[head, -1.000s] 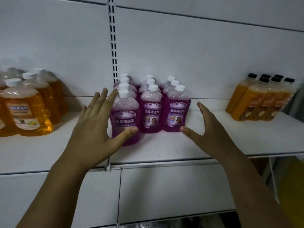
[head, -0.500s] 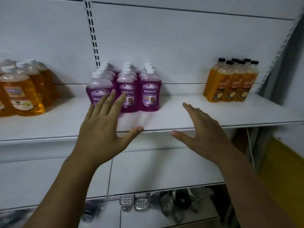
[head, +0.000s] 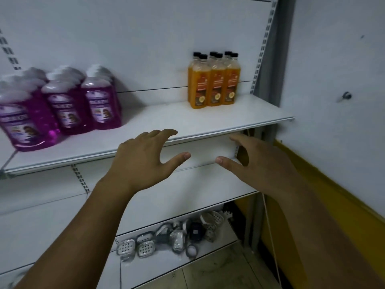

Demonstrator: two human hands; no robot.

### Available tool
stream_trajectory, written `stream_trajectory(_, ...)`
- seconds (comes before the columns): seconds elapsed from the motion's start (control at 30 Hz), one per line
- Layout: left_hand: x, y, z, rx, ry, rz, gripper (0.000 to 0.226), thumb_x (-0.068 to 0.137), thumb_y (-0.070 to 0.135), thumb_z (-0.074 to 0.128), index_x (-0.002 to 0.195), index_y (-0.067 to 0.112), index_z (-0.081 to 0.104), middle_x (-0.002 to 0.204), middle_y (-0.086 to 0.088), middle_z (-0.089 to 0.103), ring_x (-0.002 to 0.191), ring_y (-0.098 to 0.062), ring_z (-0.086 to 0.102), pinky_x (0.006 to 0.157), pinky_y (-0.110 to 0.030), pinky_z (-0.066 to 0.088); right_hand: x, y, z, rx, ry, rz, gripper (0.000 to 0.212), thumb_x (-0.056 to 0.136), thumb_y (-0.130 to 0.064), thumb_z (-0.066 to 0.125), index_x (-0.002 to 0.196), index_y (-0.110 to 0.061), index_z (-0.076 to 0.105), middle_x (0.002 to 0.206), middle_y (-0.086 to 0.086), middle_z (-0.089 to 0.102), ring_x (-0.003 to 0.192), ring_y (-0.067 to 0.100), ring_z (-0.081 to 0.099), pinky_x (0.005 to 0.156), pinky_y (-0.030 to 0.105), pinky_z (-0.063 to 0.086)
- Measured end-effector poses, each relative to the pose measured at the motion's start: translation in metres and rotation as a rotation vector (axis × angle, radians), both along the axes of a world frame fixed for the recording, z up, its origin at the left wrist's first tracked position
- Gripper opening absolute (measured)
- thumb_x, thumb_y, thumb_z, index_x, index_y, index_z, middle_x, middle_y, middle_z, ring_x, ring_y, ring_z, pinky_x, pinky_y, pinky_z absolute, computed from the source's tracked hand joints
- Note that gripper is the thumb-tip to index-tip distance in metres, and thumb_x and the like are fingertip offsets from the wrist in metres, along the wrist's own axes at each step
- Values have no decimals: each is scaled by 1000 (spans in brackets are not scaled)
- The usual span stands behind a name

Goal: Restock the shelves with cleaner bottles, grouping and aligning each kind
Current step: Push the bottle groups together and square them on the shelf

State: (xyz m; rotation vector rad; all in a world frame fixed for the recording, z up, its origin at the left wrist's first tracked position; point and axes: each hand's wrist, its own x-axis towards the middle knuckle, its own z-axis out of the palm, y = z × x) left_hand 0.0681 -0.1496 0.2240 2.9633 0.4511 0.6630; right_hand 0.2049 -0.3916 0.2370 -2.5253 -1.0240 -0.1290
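Purple cleaner bottles [head: 62, 105] now at the left edge of the frame, both hands withdrawn and empty.
A second ago the left hand [head: 143, 161] and right hand [head: 258, 165] flanked that group; now they hover open before the white shelf [head: 166, 119] edge, so purple seems aligned. Orange bottles [head: 214, 84] stand upper centre; small metal items [head: 166, 236] lie below, yellow wall [head: 333, 197] at right.

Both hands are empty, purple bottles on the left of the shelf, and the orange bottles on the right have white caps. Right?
Not quite: the head view shows the orange bottles with black caps. The rest holds: left hand and right hand are empty, purple bottles on the left.
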Motion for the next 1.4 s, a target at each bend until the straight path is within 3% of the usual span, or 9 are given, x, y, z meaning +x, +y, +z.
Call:
stream_trajectory(0.23,91,-2,-6,-102,-27,-88,75,87,91,30,145,47,46,140,18,62,127,-14,60,92,-42,51,64,-14,-11,8,39,-93,84,85,-88,45,153,-40,41,155,-11,51,136,15,53,105,38,46)
stream_trajectory(0.4,171,11,-2,-164,-17,-123,80,85,94,27,147,46,45,144,16,60,129,-17,59,93,-45,52,126,5,-3,-2,69,-166,86,84,-88,46,154,-38,40,156,-8,51,139,21,51,112,47,47)
stream_trajectory(0.63,224,30,14,-230,-43,-30,76,84,89,33,146,46,48,144,14,60,133,-21,56,99,-50,48,199,25,9,62,105,-183,87,77,-87,45,152,-42,40,155,-11,52,139,18,52,114,49,45)
stream_trajectory(0.77,240,45,13,-243,-71,62,75,84,94,33,142,50,47,144,18,59,132,-16,57,96,-48,48,249,54,15,104,104,-116,88,76,-86,45,152,-42,40,157,-13,49,141,18,50,114,50,41)
stream_trajectory(0.97,258,58,25,-296,-51,268,110,68,105,36,153,37,39,152,13,54,129,-12,60,96,-45,54,332,95,18,260,144,85,87,82,-79,61,154,-38,35,158,-11,47,141,17,51,113,54,45)
stream_trajectory(1.1,284,66,40,-424,-58,378,134,58,96,55,165,24,18,166,0,38,145,-23,48,112,-50,47,377,119,35,422,236,192,99,80,-71,71,160,-33,28,162,-7,42,145,20,46,114,52,44)
stream_trajectory(1.23,319,83,39,-708,-242,363,139,58,80,76,167,26,8,171,-1,29,153,-23,37,118,-44,39,401,147,49,515,361,228,108,80,-62,78,164,-29,18,169,-3,31,152,22,36,114,46,39)
stream_trajectory(1.3,332,89,33,-836,-336,293,137,60,73,87,166,29,11,167,0,36,147,-20,43,110,-41,44,406,158,47,565,426,251,110,78,-57,83,163,-28,19,165,-2,37,148,22,41,110,41,43)
stream_trajectory(1.4,346,91,23,-887,-453,188,128,60,60,95,161,33,22,147,8,56,129,-9,60,99,-38,56,405,170,31,637,525,318,93,73,-48,90,149,-34,38,133,-13,61,119,8,63,94,34,55)
